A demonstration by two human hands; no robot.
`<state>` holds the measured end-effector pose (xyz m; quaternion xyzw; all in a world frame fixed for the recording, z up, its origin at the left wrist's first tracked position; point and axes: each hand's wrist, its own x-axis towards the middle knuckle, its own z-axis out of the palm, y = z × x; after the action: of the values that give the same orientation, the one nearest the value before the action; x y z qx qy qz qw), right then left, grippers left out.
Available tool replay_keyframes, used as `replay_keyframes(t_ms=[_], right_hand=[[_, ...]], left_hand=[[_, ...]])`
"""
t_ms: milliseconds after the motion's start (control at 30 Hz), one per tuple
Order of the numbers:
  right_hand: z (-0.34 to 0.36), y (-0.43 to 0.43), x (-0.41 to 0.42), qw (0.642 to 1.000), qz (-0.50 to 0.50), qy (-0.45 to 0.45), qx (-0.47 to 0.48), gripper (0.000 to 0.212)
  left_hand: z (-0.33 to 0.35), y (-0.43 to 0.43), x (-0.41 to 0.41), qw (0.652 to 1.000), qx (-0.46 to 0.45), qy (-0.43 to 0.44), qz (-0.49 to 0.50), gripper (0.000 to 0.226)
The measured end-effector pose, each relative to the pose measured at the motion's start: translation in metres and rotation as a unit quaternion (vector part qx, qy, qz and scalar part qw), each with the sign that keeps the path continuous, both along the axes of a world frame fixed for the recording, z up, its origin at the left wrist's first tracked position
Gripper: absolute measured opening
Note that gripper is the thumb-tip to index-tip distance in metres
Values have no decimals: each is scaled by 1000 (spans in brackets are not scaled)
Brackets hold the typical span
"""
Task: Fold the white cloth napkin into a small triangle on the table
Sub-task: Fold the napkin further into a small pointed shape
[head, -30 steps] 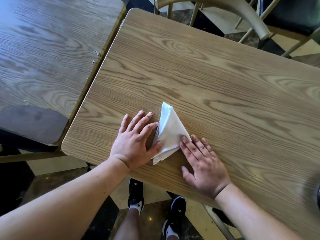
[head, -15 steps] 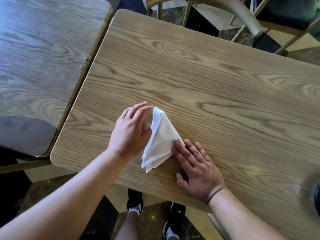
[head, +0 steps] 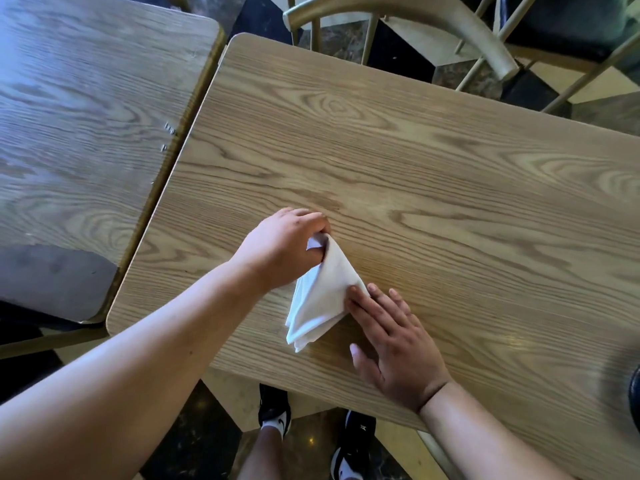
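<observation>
Shoes (head: pixel 277 412): two dark shoes with white socks stand on the floor under the near edge of the table, seen between the forearms.
Right hand (head: pixel 394 344): lies palm down on the tabletop, fingers spread and extended; the fingertips (head: pixel 356 295) press on the right corner of the napkin, pinning it flat. Nothing is gripped.
White cloth napkin (head: pixel 322 299): lies folded in a narrow triangular shape on the near middle of the table, between the two hands. Its near point shows several stacked layers and sits close to the near table edge. Its far point is raised off the wood in the grasp of the left hand.
Left hand (head: pixel 282 249): reaches in from the near left, knuckles up, fingers curled closed around the far tip of the napkin; a small fold of white cloth shows between thumb and fingers. How many layers it holds cannot be told.
Table (head: pixel 450 188): light wood-grain top with rounded corners.
Second table (head: pixel 86 116): similar wood-grain top just beside the first on the left, a narrow gap between the two edges; its near corner lies in dark shade.
Chair (head: pixel 415 15): curved pale metal backrest with thin rails, beyond the far edge of the table.
Floor (head: pixel 398 46): dark and light tiles, visible past the far table edge.
</observation>
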<state>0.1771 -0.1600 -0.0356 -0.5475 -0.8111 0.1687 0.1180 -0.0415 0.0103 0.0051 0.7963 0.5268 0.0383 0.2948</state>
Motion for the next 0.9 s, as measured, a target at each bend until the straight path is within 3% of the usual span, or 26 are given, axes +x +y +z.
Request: replay_keyframes(t_ms=[100,167,267,333,433,567,700,900], right_hand=[[29,18,-11,984,-122,126,24,57],[52,38,-16,971,-168,171,19,67],[78,70,-21,958,-176,171,-147,82],[78,81,-23,961,-168,128,-180,63],[74,82,-26,960,-216,88,-152,40],[60,71,-31,958,-239,75,-140,59],[41,66,-33,950,-251,61,-174,37],[30,76,-41,946,-257,78,-183,37]], left_hand=[[15,-7,2,997,-15,-68,30,16],[29,-13,5,995,-5,-98,24,15],[48,-22,14,986,4,-164,19,12],[53,-22,21,983,10,-182,14,12],[44,-17,19,988,-2,-154,33,13],[17,-19,2,991,-31,-73,109,17],[3,-27,-17,986,-47,-42,155,18],[2,-36,-21,972,-92,-47,212,32]])
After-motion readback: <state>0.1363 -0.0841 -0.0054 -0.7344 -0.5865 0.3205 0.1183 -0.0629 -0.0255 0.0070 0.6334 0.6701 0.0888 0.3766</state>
